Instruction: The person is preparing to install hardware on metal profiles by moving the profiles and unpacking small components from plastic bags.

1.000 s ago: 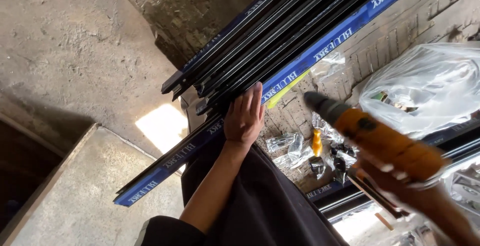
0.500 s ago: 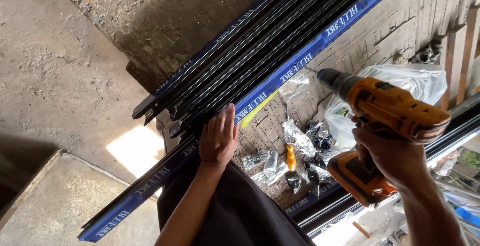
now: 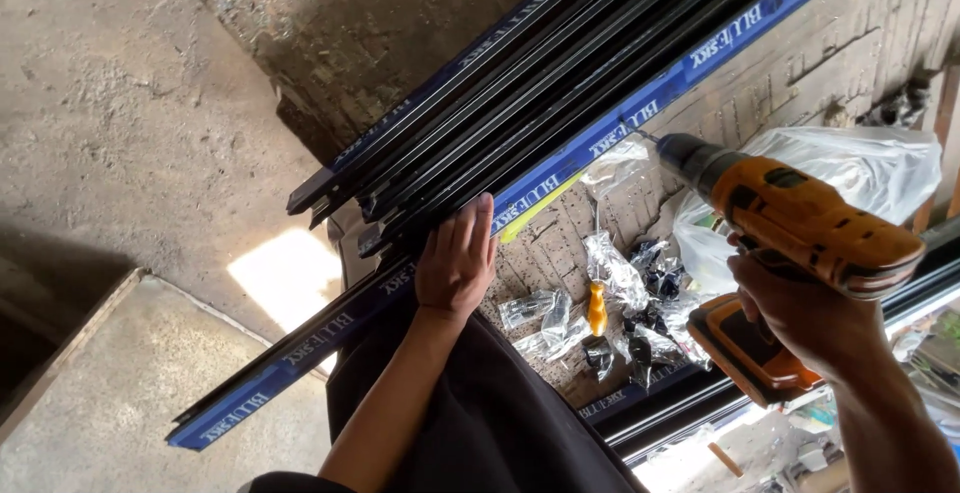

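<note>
Black metal profiles point(image 3: 560, 103), long and narrow, lay stacked in a bundle that ran on a slant from the lower left to the upper right of the head view, resting above a dusty concrete floor point(image 3: 120, 113). Blue protective strips point(image 3: 620, 133) with pale lettering ran along the outer edges of the bundle, and one such blue-edged piece point(image 3: 270, 383) reached furthest toward the lower left corner.

The left hand point(image 3: 457, 258) lay flat on the near edge of the bundle, fingers straight and pressed together, palm bearing down on the black profiles just beside the blue strip. The forearm rose from dark clothing point(image 3: 500, 423) at the bottom of the picture.

The right hand point(image 3: 800, 318) was wrapped tight around the grip of an orange cordless drill point(image 3: 790, 223), whose dark chuck pointed at the blue strip on the bundle's side, close to it; whether the tip touched could not be told. An orange battery block point(image 3: 745, 353) sat below the hand.

Between the two hands, on a brick surface point(image 3: 800, 63), lay several small clear plastic bags point(image 3: 620, 268) holding dark fittings, and an orange-handled screwdriver point(image 3: 596, 308) stood among them. A larger clear bag point(image 3: 870, 168), crumpled and pale, sat behind the drill. A patch of sunlight point(image 3: 285, 273) fell on the floor left of the left hand.
</note>
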